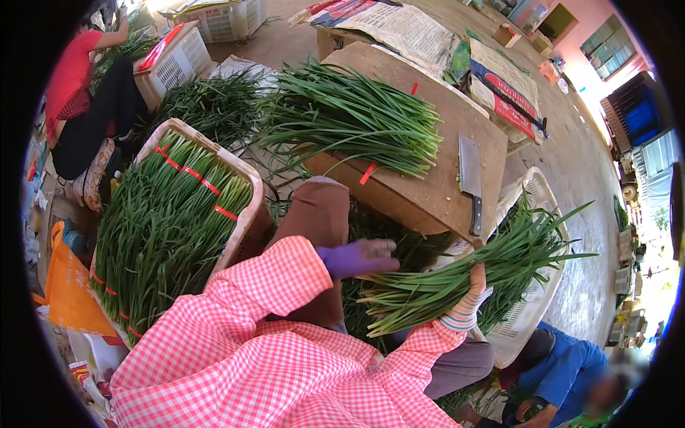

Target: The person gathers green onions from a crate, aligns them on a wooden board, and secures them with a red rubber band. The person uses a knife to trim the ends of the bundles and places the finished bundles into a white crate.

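Note:
My right hand (475,283), with a striped cuff, grips a loose bunch of long green leaves (428,291), probably garlic chives. The pale cut ends point left and the leaf tips right. My left hand (361,258), in a purple glove and blurred, is beside those cut ends with its fingers apart and nothing in it. On the wooden board (423,206) in front of me lies a large pile of chives (358,117). Ends of a red strip (368,174) show on both sides beneath it. Right of the pile rests a cleaver (470,171) with a black handle.
A crate (256,187) of red-tied chive bundles (160,230) stands left. Loose chives (214,104) lie behind it. At right is a white crate (527,321) with more leaves. One person in red (69,75) sits far left; another in blue (567,369) bends at lower right.

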Demonstrator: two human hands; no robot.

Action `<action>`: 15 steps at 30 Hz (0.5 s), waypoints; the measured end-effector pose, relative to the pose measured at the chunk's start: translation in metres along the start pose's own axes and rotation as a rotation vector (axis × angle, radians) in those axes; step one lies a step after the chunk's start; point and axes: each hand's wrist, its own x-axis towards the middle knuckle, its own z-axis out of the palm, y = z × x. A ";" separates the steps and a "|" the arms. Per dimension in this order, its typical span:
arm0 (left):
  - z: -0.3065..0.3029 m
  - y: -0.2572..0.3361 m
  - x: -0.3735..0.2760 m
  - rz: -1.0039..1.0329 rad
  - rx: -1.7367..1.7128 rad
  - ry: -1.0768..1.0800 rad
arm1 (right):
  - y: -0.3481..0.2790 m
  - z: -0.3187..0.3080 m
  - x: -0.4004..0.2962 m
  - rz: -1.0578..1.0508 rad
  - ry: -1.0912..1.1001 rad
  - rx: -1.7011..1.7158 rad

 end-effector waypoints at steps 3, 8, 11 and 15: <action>0.022 -0.025 0.006 0.176 -0.076 -0.172 | 0.004 0.017 0.019 -0.055 0.060 -0.044; 0.051 -0.019 -0.006 -0.006 -0.628 -0.245 | 0.056 -0.017 0.071 -0.092 0.035 -0.105; 0.064 -0.033 0.000 -0.142 -0.840 -0.104 | 0.096 -0.061 0.058 0.333 -0.194 0.442; 0.056 -0.054 0.006 0.128 -0.467 0.009 | 0.096 -0.061 0.019 0.425 -0.120 0.250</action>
